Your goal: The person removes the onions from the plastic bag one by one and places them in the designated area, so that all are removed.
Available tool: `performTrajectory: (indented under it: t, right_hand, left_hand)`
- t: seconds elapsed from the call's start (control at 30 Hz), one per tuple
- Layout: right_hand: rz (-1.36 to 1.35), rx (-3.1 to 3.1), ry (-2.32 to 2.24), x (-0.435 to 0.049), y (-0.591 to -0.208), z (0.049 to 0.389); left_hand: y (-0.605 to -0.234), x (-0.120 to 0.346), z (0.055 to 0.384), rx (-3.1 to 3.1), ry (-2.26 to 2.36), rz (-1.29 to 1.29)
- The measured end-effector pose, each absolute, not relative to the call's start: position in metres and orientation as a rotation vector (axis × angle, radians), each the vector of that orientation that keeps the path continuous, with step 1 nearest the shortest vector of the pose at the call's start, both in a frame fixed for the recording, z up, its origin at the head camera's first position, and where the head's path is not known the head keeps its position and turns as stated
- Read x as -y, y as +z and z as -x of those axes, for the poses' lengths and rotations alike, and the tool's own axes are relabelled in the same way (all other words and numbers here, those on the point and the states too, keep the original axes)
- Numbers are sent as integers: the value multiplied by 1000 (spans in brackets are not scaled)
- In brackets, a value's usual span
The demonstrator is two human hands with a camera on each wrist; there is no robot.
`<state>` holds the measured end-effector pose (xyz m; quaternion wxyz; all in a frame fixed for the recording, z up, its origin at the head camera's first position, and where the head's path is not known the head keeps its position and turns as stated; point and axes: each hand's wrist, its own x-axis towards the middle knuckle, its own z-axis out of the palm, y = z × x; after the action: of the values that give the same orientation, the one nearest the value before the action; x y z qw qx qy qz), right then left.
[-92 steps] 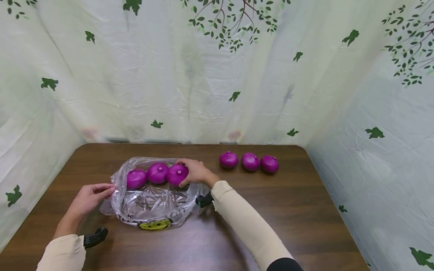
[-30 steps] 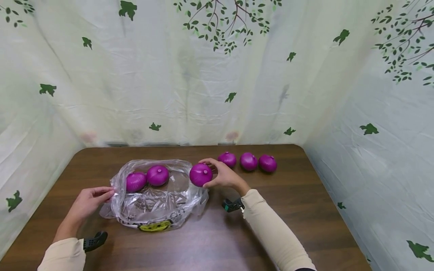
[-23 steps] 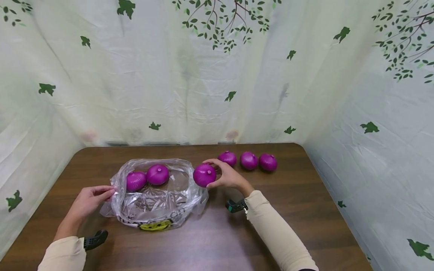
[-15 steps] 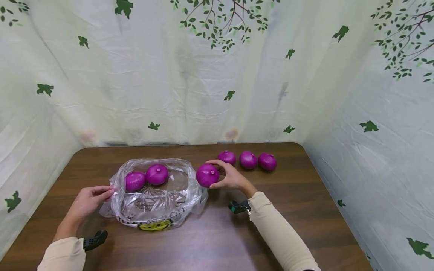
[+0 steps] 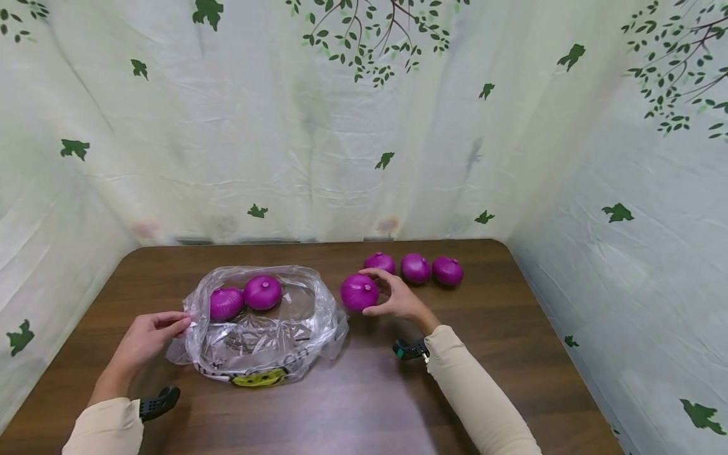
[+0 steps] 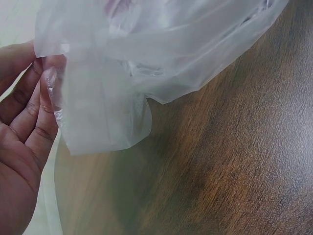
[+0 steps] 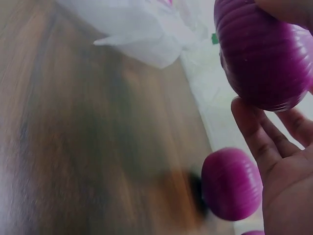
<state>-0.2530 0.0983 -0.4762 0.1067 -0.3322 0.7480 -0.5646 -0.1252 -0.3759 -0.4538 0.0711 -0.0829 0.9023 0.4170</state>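
A clear plastic bag (image 5: pixel 258 341) lies with its mouth spread wide on the table, a yellow print at its front. Two purple onions (image 5: pixel 226 304) sit inside it, side by side at the left and back. My left hand (image 5: pixel 145 338) pinches the bag's left rim between thumb and fingers; the left wrist view shows the bag's edge (image 6: pixel 105 107) hanging from those fingertips. To the right of the bag, my right hand (image 5: pixel 400 300) grips another onion (image 5: pixel 359 292) between thumb and fingers, held above the table in the right wrist view.
Three more onions stand in a row at the back right: a left one (image 5: pixel 379 261) partly behind my right hand, a middle one (image 5: pixel 416 268) and a right one (image 5: pixel 448 272). The wooden table (image 5: pixel 500 354) meets a leaf-patterned curtain (image 5: pixel 318 126) at its back edge.
My right hand has lifted one of three onions out of the bag and carried it right, past the bag's rim. My left hand has stayed at the left rim.
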Motion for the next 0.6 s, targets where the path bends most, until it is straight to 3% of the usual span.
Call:
performTrajectory:
  t: [0.33,0.6]
  right_hand:
    - [931,-2295,-1675,-109,-483,249]
    - [789,-2298,-1726,-110,-466,233]
  left_hand:
    - [-455,377,126,-2714,1254,249]
    - [-456,378,126,-2708,1300,243]
